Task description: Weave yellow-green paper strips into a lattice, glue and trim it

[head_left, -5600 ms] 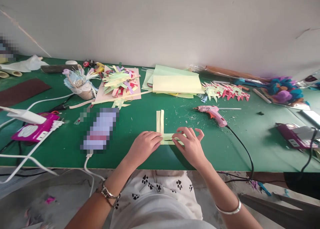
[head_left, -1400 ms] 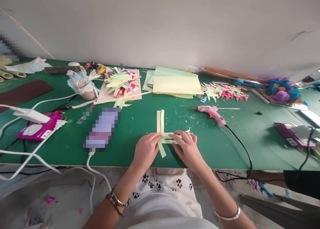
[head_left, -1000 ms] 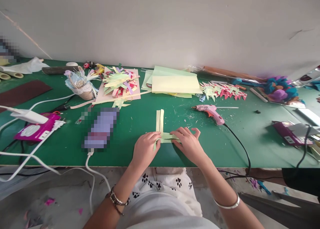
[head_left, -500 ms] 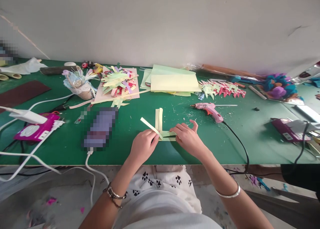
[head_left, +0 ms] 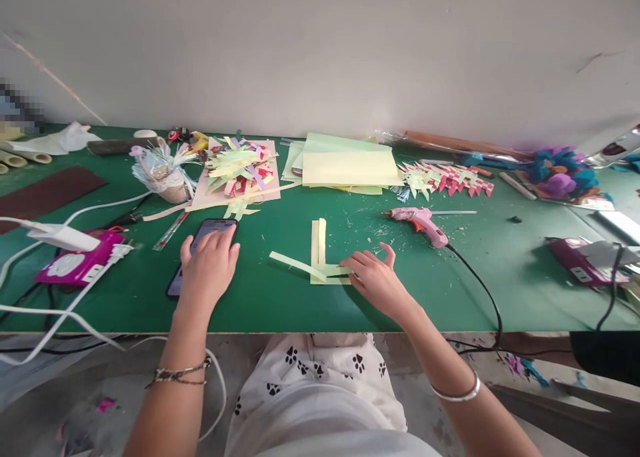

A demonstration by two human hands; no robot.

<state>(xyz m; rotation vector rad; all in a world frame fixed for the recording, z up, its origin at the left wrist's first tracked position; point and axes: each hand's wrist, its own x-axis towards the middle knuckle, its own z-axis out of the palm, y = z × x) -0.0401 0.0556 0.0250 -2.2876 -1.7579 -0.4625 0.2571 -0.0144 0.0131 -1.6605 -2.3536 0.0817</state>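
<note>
"Pink glue gun [head_left: 421, 222] is my landmark on this feed. Where are the hands?"

"Well left of it, the left hand [head_left: 209, 260] lies over a phone [head_left: 216, 226], fingers loosely curved, clasping nothing that I can see. Left of the gun and nearer the person, the pale paper strips [head_left: 319, 250] lie flat. Closer to the gun, the right hand [head_left: 379, 278] touches their right end; pinching or merely pressing, I can't tell."

"How far along, would you judge?"

"Partway. Two strips point away from the person and others run rightward, forming a corner. One loose strip [head_left: 295, 265] juts left, so that side looks unfinished to me."

"Surface and room?"

"Green table [head_left: 280, 310]. Far left of the gun, a magenta power strip [head_left: 83, 256]; behind and left of it, heaped paper pieces [head_left: 240, 167], then pale sheets [head_left: 350, 167]; directly behind, checked woven pieces [head_left: 450, 177]. Beyond everything, a plain wall [head_left: 320, 50]. Below, well left, pink scraps [head_left: 106, 404] on grey floor [head_left: 75, 377]."
</note>
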